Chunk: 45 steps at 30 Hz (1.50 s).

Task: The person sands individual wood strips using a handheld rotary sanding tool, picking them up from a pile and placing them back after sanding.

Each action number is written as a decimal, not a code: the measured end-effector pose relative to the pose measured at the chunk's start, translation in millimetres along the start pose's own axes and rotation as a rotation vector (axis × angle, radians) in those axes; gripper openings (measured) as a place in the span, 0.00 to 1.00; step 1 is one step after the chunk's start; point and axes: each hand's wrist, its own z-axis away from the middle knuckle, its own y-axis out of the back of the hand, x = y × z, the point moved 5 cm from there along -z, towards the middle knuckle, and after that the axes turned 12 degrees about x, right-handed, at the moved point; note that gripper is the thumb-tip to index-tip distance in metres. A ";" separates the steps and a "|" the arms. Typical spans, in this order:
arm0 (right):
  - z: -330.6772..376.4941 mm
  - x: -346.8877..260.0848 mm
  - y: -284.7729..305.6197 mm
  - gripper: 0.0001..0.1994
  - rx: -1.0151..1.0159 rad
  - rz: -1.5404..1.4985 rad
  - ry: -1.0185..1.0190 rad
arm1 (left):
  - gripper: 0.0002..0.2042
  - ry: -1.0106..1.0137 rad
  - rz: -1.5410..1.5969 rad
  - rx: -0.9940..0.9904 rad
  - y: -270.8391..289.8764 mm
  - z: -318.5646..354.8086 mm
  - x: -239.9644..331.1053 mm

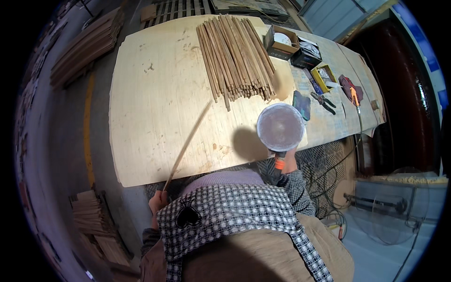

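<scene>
Here, in the head view, three small open boxes stand at the far right of the plywood table: a brown cardboard box, a black box just right of it, and a yellow-rimmed box nearer. No label on them can be read.

The left hand, near left below the table's edge, is closed around the near end of one thin wooden stick, which slants up and away over the table toward the stack. The right hand, near right, grips the orange-and-black handle of a disc sander, its one round grey disc over the table's near edge, well right of the stick.

One bundle of sticks lies far centre; its sticks are too many to count. One pair of pliers lies right of the disc.
</scene>
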 end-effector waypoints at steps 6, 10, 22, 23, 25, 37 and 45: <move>29.9 23.3 -36.8 0.36 -0.253 0.064 -0.022 | 0.15 -0.133 0.094 -0.128 -17.0 -1.7 -41.3; 31.3 29.5 -46.1 0.40 -0.030 0.769 0.276 | 0.14 -0.439 -0.066 -0.116 16.3 -17.8 38.7; 58.6 141.9 -128.5 0.19 -0.612 1.801 0.803 | 0.14 -0.461 -0.253 -0.299 19.9 -28.6 56.9; 78.9 149.5 -134.8 0.17 -0.656 1.832 0.749 | 0.14 -0.480 -0.306 -0.317 23.6 -30.1 64.2; 86.3 178.2 -129.1 0.12 -1.109 1.993 0.967 | 0.14 -0.537 -0.350 -0.313 23.3 -24.6 64.7; 100.8 94.8 -161.3 0.25 -0.867 2.000 0.618 | 0.16 -0.556 -0.228 -0.004 32.5 -0.7 89.5; 74.4 114.2 -101.2 0.13 -1.006 1.904 1.319 | 0.10 -0.764 -0.284 0.054 8.5 2.1 79.9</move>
